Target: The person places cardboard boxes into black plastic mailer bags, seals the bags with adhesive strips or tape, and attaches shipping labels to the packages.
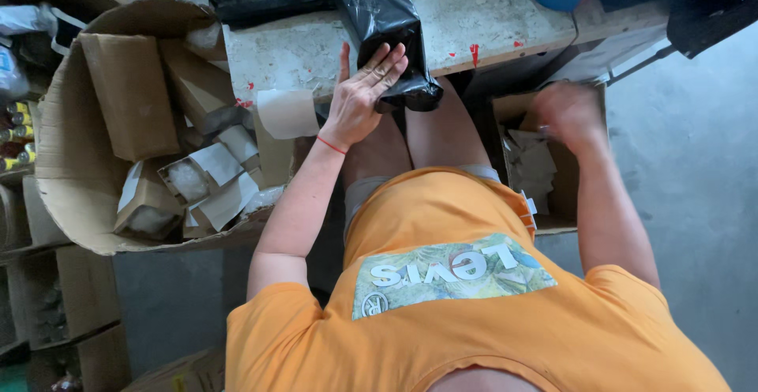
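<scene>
Fingers (384, 62) spread flat on black plastic package (379, 13)

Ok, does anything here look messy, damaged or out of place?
Yes. The large cardboard box at left has a torn, sagging wall, with small boxes heaped in it, some open. Red splatters mark the worn table edge. The right hand is motion-blurred.
</scene>
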